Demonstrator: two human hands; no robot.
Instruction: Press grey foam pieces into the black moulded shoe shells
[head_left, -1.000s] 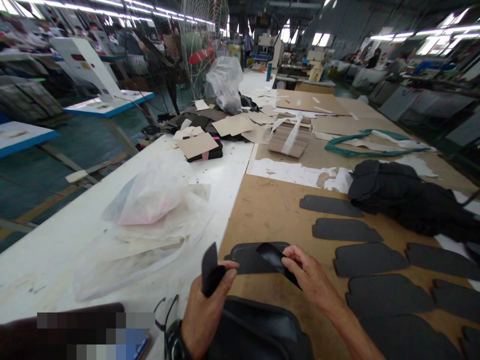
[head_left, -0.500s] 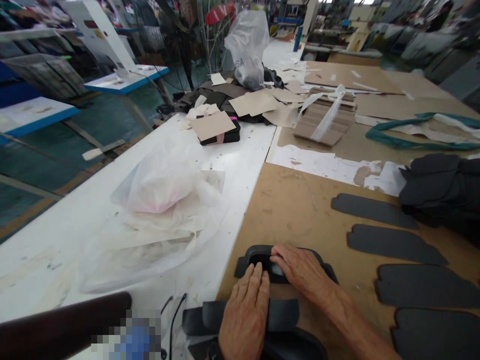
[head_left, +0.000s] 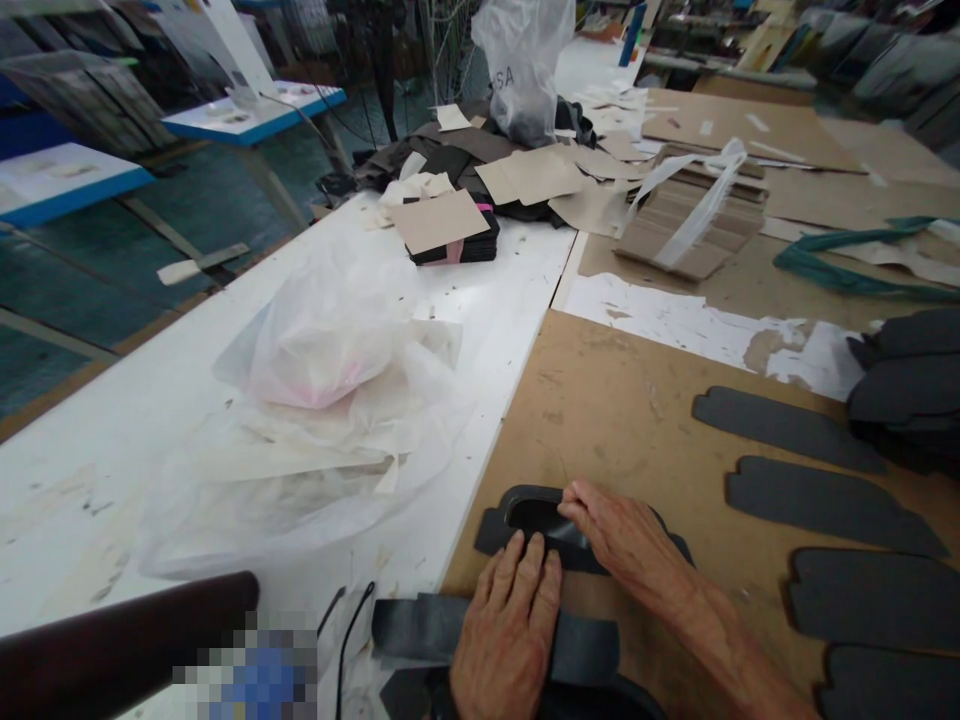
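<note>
A long factory workroom stretches ahead, its tables scattered with cut material. In the foreground, a brown hardboard cutting surface [head_left: 570,420] meets a white tabletop [head_left: 75,510] that carries a crumpled translucent plastic bag [head_left: 315,340]. Farther along lie a bundle of beige card pieces [head_left: 690,215], tied with a white strip, and a green strip [head_left: 847,262].

Near the hardboard's lower edge, the person's left hand [head_left: 506,635] is open and flat, with its fingers spread. Its fingertips touch the lower edge of a dark cut piece [head_left: 495,530] with an oval opening, and its palm lies over a flat grey strip [head_left: 424,625]. The right hand [head_left: 626,535] comes in from the lower right, fingers together and slightly bent, their tips resting on the piece beside the opening. Whether they pinch it or only press it cannot be told. The dark cut piece lies flat on the hardboard between the hands, partly covered by both. To the right, dark grey cut shapes [head_left: 832,500] lie in separate rows, beside a heap of black fabric [head_left: 907,390] at the edge of the view.
</note>
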